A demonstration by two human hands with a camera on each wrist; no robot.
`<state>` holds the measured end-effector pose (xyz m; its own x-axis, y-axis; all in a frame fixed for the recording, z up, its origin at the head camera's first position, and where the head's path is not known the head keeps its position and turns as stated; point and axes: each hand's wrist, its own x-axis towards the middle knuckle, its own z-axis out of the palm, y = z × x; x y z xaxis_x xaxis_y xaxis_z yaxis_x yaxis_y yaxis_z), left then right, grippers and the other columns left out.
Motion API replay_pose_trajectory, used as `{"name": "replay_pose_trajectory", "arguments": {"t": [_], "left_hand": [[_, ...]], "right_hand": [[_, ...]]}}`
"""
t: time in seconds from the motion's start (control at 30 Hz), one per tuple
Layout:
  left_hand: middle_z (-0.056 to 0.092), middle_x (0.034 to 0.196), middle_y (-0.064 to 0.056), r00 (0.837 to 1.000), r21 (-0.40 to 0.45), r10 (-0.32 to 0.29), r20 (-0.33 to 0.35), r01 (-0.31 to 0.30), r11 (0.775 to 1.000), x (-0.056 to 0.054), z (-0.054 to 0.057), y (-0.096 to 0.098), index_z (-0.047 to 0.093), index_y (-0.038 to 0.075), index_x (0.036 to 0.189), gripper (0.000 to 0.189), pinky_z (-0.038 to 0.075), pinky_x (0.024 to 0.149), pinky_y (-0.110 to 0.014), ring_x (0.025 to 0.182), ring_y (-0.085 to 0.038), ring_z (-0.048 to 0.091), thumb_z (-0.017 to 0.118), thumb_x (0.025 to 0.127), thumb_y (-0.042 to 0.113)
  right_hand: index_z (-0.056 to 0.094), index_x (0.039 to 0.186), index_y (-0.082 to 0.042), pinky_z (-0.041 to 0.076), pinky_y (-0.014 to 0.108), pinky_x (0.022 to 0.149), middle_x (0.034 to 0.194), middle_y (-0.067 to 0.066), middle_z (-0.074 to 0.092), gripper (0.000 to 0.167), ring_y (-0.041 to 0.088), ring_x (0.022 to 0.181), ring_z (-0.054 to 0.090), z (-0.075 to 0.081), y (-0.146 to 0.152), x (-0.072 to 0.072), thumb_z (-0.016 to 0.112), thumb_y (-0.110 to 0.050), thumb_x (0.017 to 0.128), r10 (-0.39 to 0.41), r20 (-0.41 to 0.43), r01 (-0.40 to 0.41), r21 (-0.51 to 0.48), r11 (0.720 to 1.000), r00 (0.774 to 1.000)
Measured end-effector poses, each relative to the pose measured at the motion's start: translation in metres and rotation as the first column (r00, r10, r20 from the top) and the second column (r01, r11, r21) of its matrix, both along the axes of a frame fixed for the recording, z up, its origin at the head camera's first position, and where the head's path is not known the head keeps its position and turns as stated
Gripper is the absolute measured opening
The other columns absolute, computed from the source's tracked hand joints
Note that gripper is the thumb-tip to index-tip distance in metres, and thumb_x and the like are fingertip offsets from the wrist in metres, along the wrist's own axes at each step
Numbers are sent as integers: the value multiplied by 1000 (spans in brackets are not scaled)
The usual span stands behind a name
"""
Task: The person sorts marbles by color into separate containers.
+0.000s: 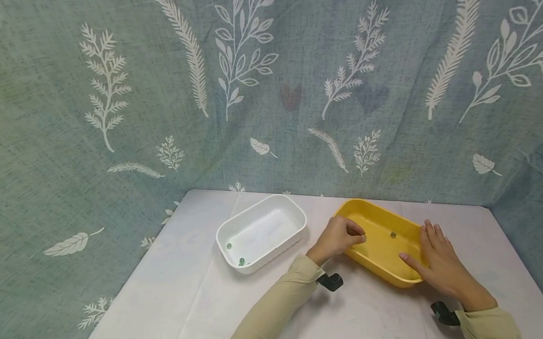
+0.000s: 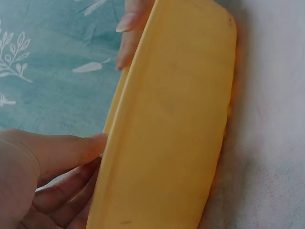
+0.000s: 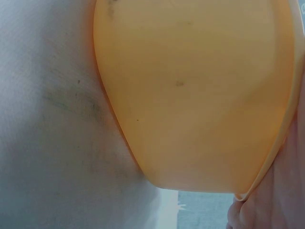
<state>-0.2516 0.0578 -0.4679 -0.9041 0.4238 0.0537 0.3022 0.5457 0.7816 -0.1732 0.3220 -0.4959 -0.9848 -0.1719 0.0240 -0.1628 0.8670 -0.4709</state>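
Observation:
A yellow tray (image 1: 378, 247) stands on the table at the right, with a small green marble (image 1: 393, 235) on its floor. My left hand (image 1: 339, 238) is over the tray's left end, thumb and fingertips drawn together in a pinch. In the left wrist view a tiny pale glint shows between the thumb (image 2: 71, 150) and fingers, mostly hidden; it looks like a marble. My right hand (image 1: 446, 265) rests on the tray's right end, fingers straight along the rim and thumb over the near side. In the right wrist view the tray wall (image 3: 190, 95) hides most of that hand.
To the left stands a white tray (image 1: 268, 231), set at an angle, with several green marbles (image 1: 241, 261) near its front left end. A white cloth (image 1: 227, 310) covers the table. Patterned fabric (image 1: 294, 89) hangs behind and beside it.

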Motion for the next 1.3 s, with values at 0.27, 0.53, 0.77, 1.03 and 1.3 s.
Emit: {"name": "replay_pose_trajectory", "arguments": {"t": [0.27,0.53,0.77,1.03,1.3], "left_hand": [[81,94,-4,999,-45,-2,-32,1,999,-5,0,5,82,6,98,10,51,65,-10,73,3,64,80,90,11],[81,93,-5,994,-92,-26,-103,16,996,-10,-4,11,82,4,99,12,49,67,-8,74,2,64,81,89,10],[82,97,-2,995,-107,16,-94,-26,994,-12,-5,13,83,8,102,13,50,71,-8,80,1,69,80,91,13],[82,98,-2,995,-21,53,-89,-55,998,-10,-2,4,82,7,104,14,54,73,-10,83,-1,71,80,91,13],[81,99,-7,993,108,55,-109,-43,993,-6,3,-16,81,3,104,16,57,75,-13,85,-8,74,79,91,11]], "right_hand": [[-1,158,15,-4,71,125,168,36,-11,107,54,156,-13,-1,1,-1,48,-61,102,-1,9,1,5,1000,1000],[1,158,16,-3,72,125,168,35,-11,107,54,156,-12,1,0,-2,49,-62,102,8,13,-8,-13,1000,1000],[-2,159,14,-5,71,125,168,35,-12,108,54,156,-12,0,0,-3,49,-63,102,0,25,1,-13,1000,1000],[0,159,15,-5,71,125,168,36,-11,108,54,156,-13,2,-1,0,48,-63,102,-7,14,8,-6,1000,1000],[0,158,16,-5,71,125,168,36,-11,106,54,156,-13,2,0,1,48,-61,103,-4,8,4,4,1000,1000]]}}
